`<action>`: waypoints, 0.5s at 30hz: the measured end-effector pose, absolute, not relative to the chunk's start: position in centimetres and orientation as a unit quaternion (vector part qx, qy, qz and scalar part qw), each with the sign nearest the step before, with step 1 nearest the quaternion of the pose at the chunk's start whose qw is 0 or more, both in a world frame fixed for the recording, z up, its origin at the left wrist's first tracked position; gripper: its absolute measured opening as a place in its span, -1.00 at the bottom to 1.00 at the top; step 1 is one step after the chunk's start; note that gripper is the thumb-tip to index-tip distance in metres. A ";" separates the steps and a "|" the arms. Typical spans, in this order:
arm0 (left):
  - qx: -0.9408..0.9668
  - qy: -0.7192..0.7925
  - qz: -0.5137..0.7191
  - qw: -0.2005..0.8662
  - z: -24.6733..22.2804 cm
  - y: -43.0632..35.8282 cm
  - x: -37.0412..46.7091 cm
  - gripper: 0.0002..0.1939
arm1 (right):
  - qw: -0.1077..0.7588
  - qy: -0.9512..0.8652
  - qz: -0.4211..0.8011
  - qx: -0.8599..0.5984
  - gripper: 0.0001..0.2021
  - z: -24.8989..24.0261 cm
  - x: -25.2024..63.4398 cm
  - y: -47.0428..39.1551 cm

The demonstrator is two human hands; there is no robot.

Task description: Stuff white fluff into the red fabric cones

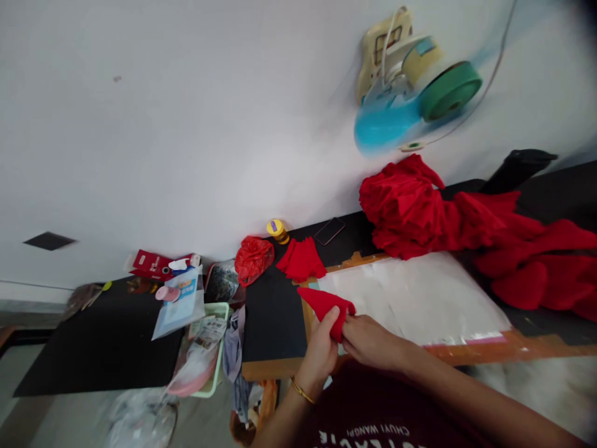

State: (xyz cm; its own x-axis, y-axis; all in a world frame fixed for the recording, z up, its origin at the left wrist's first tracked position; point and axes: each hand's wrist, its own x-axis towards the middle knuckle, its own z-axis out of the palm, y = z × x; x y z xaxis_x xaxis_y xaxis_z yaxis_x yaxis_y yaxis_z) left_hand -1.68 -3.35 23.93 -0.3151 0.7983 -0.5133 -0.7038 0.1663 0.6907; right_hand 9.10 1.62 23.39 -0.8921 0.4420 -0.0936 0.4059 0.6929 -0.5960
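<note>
A red pointed cloth piece (325,305), shaped like a small cone hat, is held up over the near edge of the table. My left hand (325,339) wraps its side with the thumb lying on the cloth. My right hand (366,339) pinches its wide end at the right, the fingertips partly hidden by the fabric. Just beyond lies a small stack of red cloth pieces (303,259). A big heap of red cloth pieces (415,208) spreads across the back and right of the table.
A white sheet (410,298) is taped on the black table (273,323). Behind are a phone (329,231), a yellow-lidded jar (278,231) and a red plastic bag (254,258). Left stands a green basket (219,348). A blue-bladed fan (392,124) hangs on the wall.
</note>
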 end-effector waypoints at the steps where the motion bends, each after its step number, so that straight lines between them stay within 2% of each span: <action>1: 0.065 0.502 0.637 0.581 23.9 -3.5 -1.7 -0.71 | 0.035 -0.917 0.325 -0.229 -0.77 23.1 9.3 1.5; 5: 0.117 0.529 0.612 0.577 23.7 -4.0 -1.7 -0.63 | 0.061 -0.913 0.328 -0.235 -0.80 22.0 9.5 1.1; 9: 0.169 0.481 0.598 0.618 24.3 -3.9 -2.8 -0.44 | 0.074 -0.923 0.276 -0.257 -0.75 21.5 9.3 1.0; 12: 0.163 0.441 0.661 0.585 25.6 -3.1 -4.3 -0.32 | 0.087 -0.933 0.253 -0.240 -0.71 21.3 9.1 1.0; 15: 0.148 0.443 0.701 0.539 26.9 -2.2 -5.0 -0.32 | 0.137 -0.925 0.286 -0.207 -0.65 20.8 8.4 0.9</action>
State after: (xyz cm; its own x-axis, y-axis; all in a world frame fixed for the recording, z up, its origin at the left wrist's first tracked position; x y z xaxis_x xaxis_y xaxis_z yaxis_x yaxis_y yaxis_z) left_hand -5.03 -2.21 26.89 -0.3753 0.8867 -0.2701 -0.6236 -0.0260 0.7813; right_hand 8.43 0.87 20.80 -0.8768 0.4615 0.1350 0.3046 0.7503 -0.5868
